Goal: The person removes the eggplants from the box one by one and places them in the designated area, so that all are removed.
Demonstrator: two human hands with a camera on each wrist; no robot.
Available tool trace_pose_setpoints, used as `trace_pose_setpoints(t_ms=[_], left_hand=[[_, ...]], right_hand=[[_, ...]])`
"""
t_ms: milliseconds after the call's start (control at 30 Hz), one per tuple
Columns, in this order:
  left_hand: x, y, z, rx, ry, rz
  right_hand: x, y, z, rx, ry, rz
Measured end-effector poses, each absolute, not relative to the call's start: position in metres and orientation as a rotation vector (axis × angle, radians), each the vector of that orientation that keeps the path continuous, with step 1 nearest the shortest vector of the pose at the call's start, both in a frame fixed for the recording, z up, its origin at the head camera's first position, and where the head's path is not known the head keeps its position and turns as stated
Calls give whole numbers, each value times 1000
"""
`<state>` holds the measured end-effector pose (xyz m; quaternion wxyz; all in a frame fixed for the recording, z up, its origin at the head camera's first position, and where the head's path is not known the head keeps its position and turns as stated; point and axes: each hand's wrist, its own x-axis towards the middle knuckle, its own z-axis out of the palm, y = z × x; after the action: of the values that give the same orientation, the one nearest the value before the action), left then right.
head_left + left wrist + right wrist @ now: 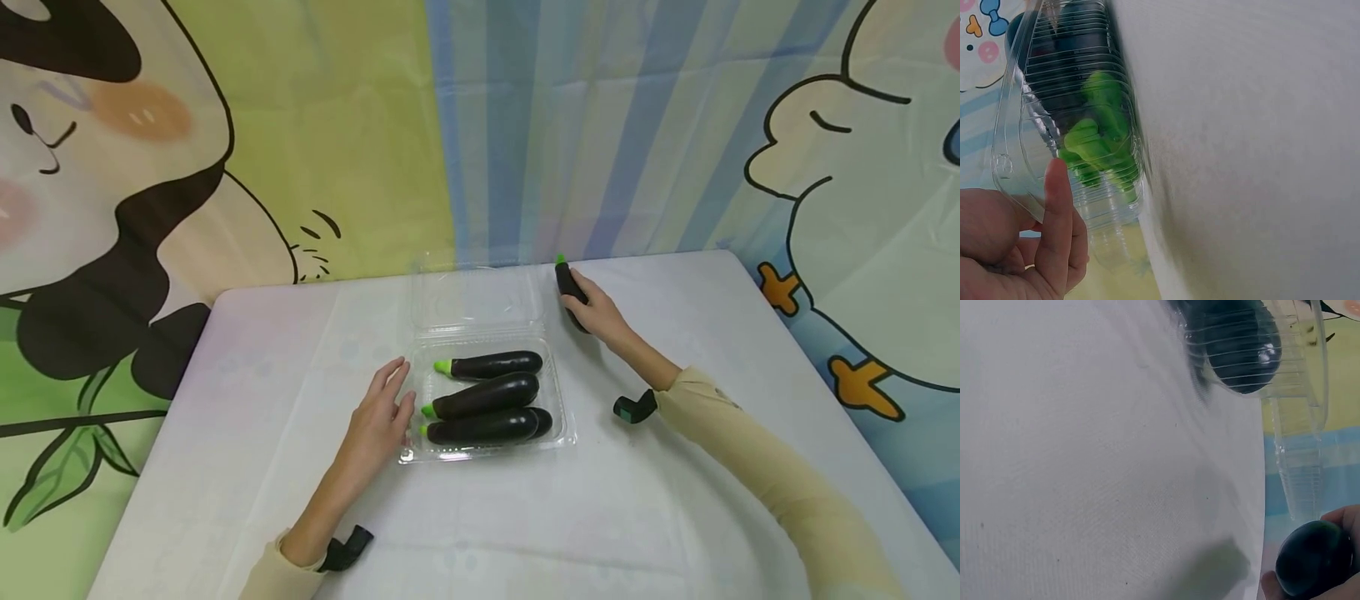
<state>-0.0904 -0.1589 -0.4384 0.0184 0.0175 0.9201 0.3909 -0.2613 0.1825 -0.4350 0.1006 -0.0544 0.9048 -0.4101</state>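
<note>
My right hand (pixel 596 308) grips a dark eggplant (pixel 570 283) with a green stem end, to the right of the clear plastic clamshell box's raised lid (pixel 476 300). In the right wrist view, the held eggplant (pixel 1313 559) shows its rounded end between finger and thumb. Several more eggplants (pixel 487 393) lie in the box's base (pixel 558 400), green stem ends toward the left. My left hand (pixel 378 425) is at the box's left side with fingers extended. The left wrist view has its fingertips right at the clear rim (pixel 1007 181), near the green stems (pixel 1094 144).
A white cloth covers the table (pixel 285 350). Behind it hangs a cartoon-printed backdrop (pixel 375 125) with stripes. Black devices (pixel 633 407) are worn at both wrists, below beige sleeves (pixel 772 475).
</note>
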Motion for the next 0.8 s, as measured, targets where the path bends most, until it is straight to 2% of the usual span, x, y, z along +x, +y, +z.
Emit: trace_pose_setpoints(t_ms=[367,800], left_hand=[[-88,-159,-437,49,2841,1226],[-89,-159,-436,37,2837,1217]], right_hand=[[-262,175,-439,-316,2681,-1187],[-271,165,-446,-322,2677,-1091]])
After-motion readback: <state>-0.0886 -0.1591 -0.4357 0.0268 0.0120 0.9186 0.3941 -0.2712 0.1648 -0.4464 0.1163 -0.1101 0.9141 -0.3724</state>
